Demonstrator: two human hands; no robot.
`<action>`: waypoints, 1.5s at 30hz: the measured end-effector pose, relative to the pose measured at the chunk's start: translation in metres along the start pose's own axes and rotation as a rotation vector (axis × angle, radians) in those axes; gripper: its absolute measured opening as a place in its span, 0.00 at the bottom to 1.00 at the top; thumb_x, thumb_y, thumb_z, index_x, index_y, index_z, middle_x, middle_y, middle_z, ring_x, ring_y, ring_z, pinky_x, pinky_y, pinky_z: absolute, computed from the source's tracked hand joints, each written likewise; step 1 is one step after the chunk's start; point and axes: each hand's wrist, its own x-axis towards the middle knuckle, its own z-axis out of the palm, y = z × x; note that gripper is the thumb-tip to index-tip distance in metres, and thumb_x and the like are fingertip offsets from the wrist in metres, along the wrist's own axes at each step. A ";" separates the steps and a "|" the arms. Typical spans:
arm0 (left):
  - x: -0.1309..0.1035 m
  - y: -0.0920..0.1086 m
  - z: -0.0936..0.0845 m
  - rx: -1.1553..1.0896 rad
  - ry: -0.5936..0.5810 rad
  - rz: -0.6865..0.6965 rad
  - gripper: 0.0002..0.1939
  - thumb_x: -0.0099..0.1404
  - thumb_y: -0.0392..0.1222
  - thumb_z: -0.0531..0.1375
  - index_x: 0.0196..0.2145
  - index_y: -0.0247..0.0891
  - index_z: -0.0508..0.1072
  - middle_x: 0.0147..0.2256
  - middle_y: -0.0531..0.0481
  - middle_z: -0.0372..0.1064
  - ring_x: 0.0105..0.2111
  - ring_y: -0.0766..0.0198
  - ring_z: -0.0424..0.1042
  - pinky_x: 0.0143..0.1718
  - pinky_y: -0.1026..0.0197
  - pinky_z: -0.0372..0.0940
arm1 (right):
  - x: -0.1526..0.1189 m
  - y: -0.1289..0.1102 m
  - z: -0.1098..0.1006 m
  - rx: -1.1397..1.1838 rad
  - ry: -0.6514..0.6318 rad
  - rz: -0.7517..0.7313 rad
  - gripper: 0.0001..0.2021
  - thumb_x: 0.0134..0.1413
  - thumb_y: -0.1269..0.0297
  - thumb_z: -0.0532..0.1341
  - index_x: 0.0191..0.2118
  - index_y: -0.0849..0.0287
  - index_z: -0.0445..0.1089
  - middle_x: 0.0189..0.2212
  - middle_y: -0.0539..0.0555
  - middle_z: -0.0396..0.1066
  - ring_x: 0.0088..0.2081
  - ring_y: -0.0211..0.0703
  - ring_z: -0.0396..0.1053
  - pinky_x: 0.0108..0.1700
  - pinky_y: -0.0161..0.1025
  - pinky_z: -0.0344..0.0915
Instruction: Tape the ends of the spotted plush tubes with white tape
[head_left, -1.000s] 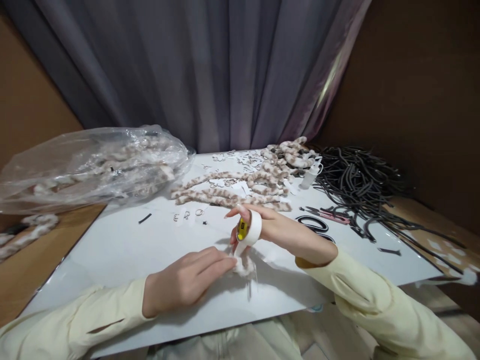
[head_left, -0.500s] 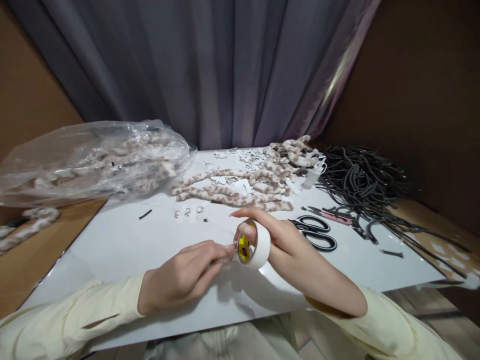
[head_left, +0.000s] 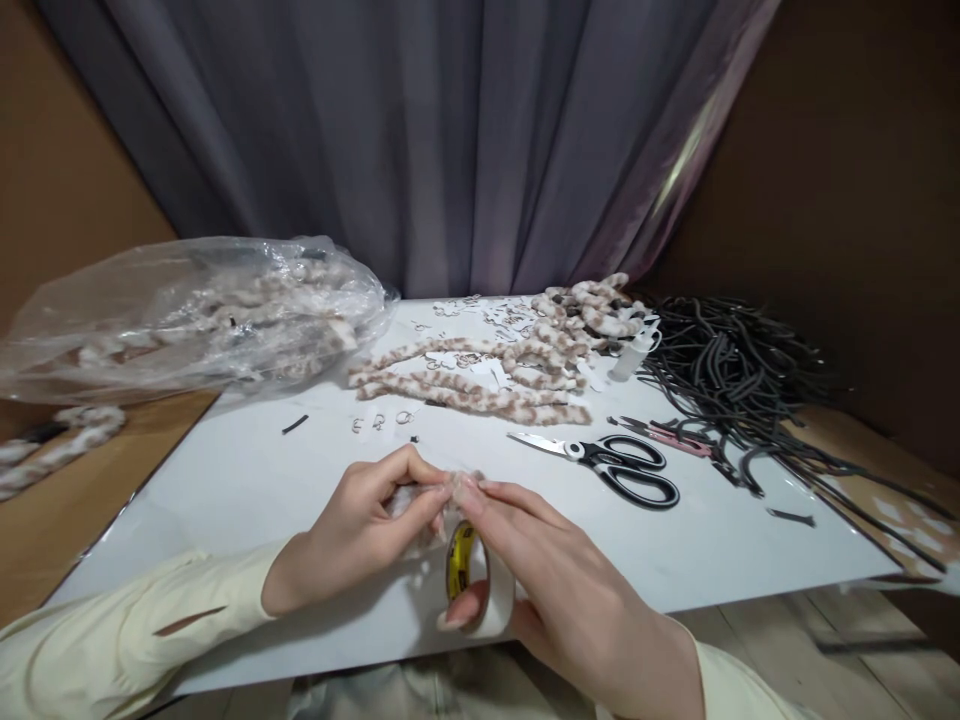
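Note:
My left hand (head_left: 364,525) is closed in a pinch on a small fluffy strip (head_left: 401,499), whitish and mostly covered by the fingers. The thumb and fingertips of my right hand (head_left: 559,570) meet the left fingertips at the strip's end. A roll of white tape (head_left: 498,598) with a yellow inner core hangs from the right hand, a finger hooked through it. Whether a length of tape lies on the strip is hidden. Beyond the right hand lie black-handled scissors (head_left: 637,468), their blades apart.
Spotted plush tubes (head_left: 480,398) lie across the white table (head_left: 247,500). At left sits a clear plastic bag (head_left: 150,300) of more tubes. Black cords (head_left: 727,350) pile up at right, near pink snips (head_left: 675,440) and a small bottle (head_left: 630,358). Metal rings (head_left: 405,417) lie mid-table.
My right hand has come down and turned, bringing the tape roll lower and its fingertips against the left ones. The scissors' blades, hidden before, now show.

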 end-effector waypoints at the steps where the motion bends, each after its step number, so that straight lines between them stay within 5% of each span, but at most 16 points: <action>1: 0.000 0.000 -0.001 -0.014 0.008 -0.002 0.09 0.63 0.45 0.54 0.29 0.37 0.65 0.24 0.51 0.72 0.25 0.67 0.71 0.26 0.69 0.64 | -0.001 0.001 0.001 -0.046 0.002 -0.048 0.26 0.58 0.76 0.49 0.62 0.70 0.45 0.47 0.67 0.69 0.55 0.48 0.62 0.55 0.46 0.63; 7: 0.001 -0.005 -0.002 0.064 0.060 0.108 0.06 0.63 0.40 0.54 0.30 0.36 0.65 0.28 0.49 0.73 0.26 0.68 0.71 0.25 0.69 0.64 | -0.004 0.007 -0.003 -0.110 -0.043 -0.175 0.19 0.57 0.77 0.50 0.54 0.71 0.60 0.48 0.67 0.69 0.59 0.54 0.54 0.57 0.51 0.60; 12: 0.002 -0.010 -0.002 0.213 0.082 0.442 0.05 0.62 0.30 0.54 0.32 0.37 0.63 0.31 0.48 0.72 0.31 0.69 0.72 0.30 0.71 0.64 | -0.004 0.012 -0.018 0.228 -0.058 0.099 0.27 0.54 0.80 0.48 0.60 0.62 0.49 0.51 0.61 0.66 0.57 0.44 0.60 0.56 0.46 0.62; 15: 0.002 -0.011 -0.002 0.251 0.033 0.578 0.08 0.62 0.26 0.53 0.34 0.38 0.61 0.31 0.47 0.71 0.31 0.69 0.71 0.27 0.72 0.63 | 0.003 0.020 -0.020 0.281 -0.016 0.234 0.22 0.58 0.75 0.51 0.58 0.59 0.53 0.51 0.60 0.66 0.53 0.42 0.64 0.53 0.42 0.63; 19: 0.003 -0.014 -0.003 0.237 -0.044 0.735 0.10 0.61 0.24 0.51 0.37 0.37 0.61 0.32 0.45 0.69 0.34 0.66 0.69 0.32 0.68 0.65 | 0.015 0.033 -0.012 0.327 -0.134 0.126 0.10 0.59 0.69 0.56 0.47 0.60 0.66 0.40 0.56 0.73 0.46 0.41 0.68 0.51 0.40 0.61; 23: 0.006 -0.018 -0.001 0.296 -0.102 0.839 0.12 0.61 0.24 0.51 0.40 0.35 0.60 0.33 0.43 0.67 0.33 0.65 0.66 0.33 0.64 0.65 | 0.022 0.035 -0.009 0.307 -0.272 0.139 0.07 0.60 0.71 0.54 0.35 0.61 0.69 0.28 0.53 0.70 0.30 0.37 0.66 0.47 0.39 0.61; 27: 0.006 -0.018 -0.001 0.414 -0.147 0.885 0.11 0.62 0.25 0.49 0.42 0.35 0.60 0.29 0.46 0.65 0.28 0.65 0.61 0.29 0.62 0.63 | 0.024 0.025 -0.014 0.093 -0.413 0.125 0.09 0.57 0.78 0.52 0.31 0.63 0.67 0.27 0.54 0.65 0.33 0.41 0.62 0.41 0.38 0.60; 31: 0.003 -0.016 -0.001 0.360 -0.068 0.808 0.09 0.62 0.25 0.49 0.38 0.35 0.61 0.30 0.45 0.65 0.29 0.65 0.63 0.29 0.64 0.63 | 0.022 0.014 -0.013 -0.238 -0.430 0.004 0.11 0.56 0.81 0.49 0.41 0.70 0.66 0.32 0.59 0.64 0.35 0.46 0.60 0.38 0.41 0.60; 35: 0.001 -0.012 -0.001 0.229 0.005 0.516 0.06 0.64 0.28 0.51 0.32 0.37 0.61 0.30 0.48 0.67 0.27 0.69 0.65 0.26 0.68 0.61 | 0.022 0.013 -0.008 -0.522 -0.366 -0.101 0.16 0.58 0.80 0.47 0.51 0.76 0.60 0.34 0.61 0.65 0.34 0.48 0.61 0.35 0.43 0.58; 41: 0.008 0.007 -0.008 -0.137 -0.036 -0.032 0.09 0.64 0.41 0.54 0.28 0.36 0.62 0.26 0.52 0.68 0.22 0.72 0.62 0.23 0.68 0.60 | 0.024 0.025 0.000 -0.598 -0.233 -0.155 0.15 0.61 0.78 0.44 0.49 0.76 0.62 0.30 0.59 0.64 0.31 0.45 0.59 0.33 0.41 0.53; 45: 0.012 0.015 -0.012 -0.319 -0.098 -0.169 0.10 0.63 0.42 0.57 0.27 0.35 0.62 0.23 0.55 0.67 0.21 0.73 0.63 0.24 0.69 0.59 | 0.026 0.027 -0.001 -0.511 -0.229 -0.138 0.13 0.62 0.77 0.45 0.42 0.70 0.65 0.29 0.57 0.63 0.30 0.42 0.57 0.33 0.39 0.52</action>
